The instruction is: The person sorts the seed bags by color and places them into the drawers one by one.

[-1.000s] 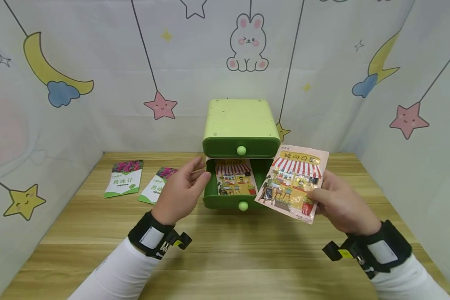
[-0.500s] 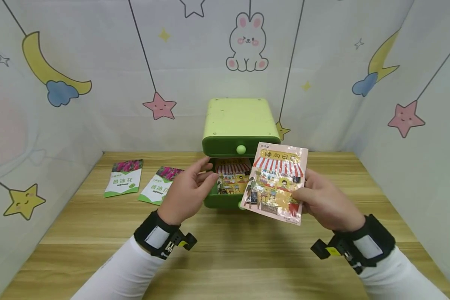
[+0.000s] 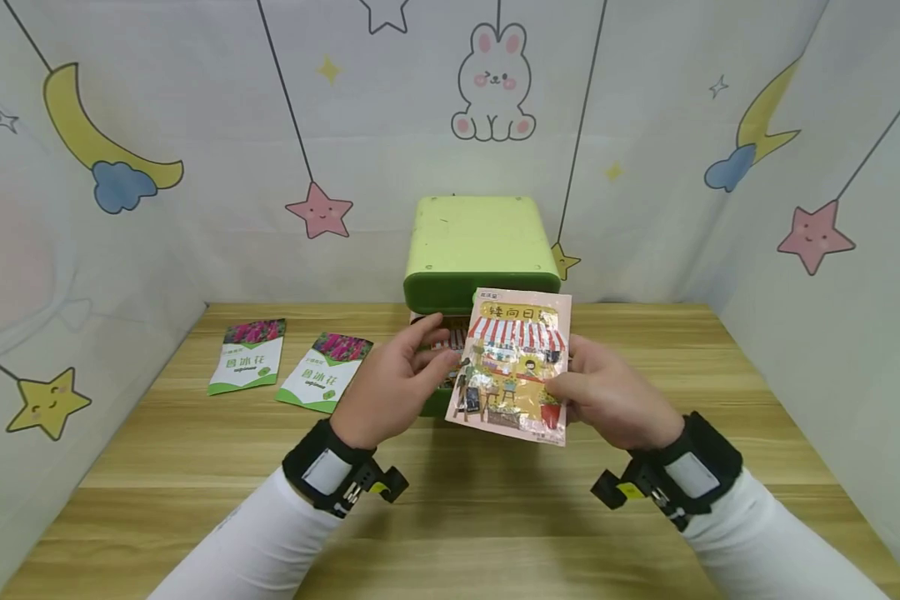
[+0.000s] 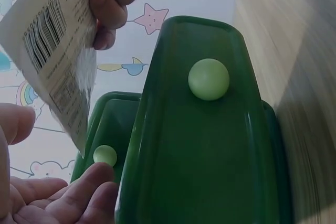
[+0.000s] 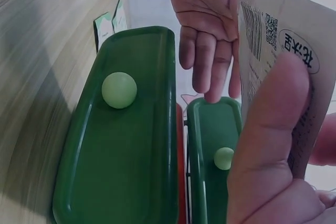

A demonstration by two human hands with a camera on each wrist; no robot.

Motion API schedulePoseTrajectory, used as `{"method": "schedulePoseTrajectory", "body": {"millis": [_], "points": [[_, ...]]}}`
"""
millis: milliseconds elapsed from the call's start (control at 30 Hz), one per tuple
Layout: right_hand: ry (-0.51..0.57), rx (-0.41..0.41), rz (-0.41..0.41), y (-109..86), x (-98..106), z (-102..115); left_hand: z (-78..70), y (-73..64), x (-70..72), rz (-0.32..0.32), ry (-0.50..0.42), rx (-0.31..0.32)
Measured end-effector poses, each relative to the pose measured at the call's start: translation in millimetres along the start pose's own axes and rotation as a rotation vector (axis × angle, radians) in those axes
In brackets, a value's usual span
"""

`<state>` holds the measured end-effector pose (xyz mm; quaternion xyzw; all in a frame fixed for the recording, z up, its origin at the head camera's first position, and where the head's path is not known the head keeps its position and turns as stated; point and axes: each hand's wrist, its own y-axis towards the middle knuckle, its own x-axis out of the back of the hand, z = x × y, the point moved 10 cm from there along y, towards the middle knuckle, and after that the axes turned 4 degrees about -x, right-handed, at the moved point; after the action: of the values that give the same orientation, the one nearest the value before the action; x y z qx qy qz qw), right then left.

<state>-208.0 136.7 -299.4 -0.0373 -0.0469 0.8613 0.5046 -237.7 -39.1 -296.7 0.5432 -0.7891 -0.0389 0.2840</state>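
Observation:
A pink seed packet (image 3: 513, 367) with a red-and-white awning picture is pinched along its right edge by my right hand (image 3: 618, 396), thumb on the picture side. Its barcoded back faces the left wrist camera. My left hand (image 3: 390, 379) is near the packet's left edge, fingers extended and apart from it in the left wrist view. Behind both is a small light-green cabinet (image 3: 483, 233) with two dark green drawers. The lower drawer (image 4: 205, 145) is pulled out. Inside it, a similar packet (image 3: 457, 337) is mostly hidden by the held one.
Two white and green packets with pink flowers lie flat on the wooden table to the left, a farther-left one (image 3: 247, 357) and a nearer one (image 3: 324, 372). The upper drawer (image 5: 215, 140) is closed. A patterned curtain (image 3: 270, 125) hangs behind the table.
My right hand has carried the pink packet leftward, from the drawer's right side to in front of it. My left hand has shifted slightly right, with its fingers still extended.

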Motion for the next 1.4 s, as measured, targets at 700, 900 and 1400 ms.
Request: {"method": "schedulePoseTrajectory", "body": {"millis": [700,900,1400], "points": [[-0.033,-0.033,0.001,16.4,-10.3,-9.9,1.3,4.0,-8.8,0.001,0.081,0.011],[-0.053,-0.041,0.003,18.9,-9.7,-12.8,1.6,2.4,-3.8,-0.025,0.174,0.008],[-0.051,-0.072,-0.028,21.1,-4.5,-18.9,6.3,0.9,3.1,-0.056,0.184,0.055]]}}
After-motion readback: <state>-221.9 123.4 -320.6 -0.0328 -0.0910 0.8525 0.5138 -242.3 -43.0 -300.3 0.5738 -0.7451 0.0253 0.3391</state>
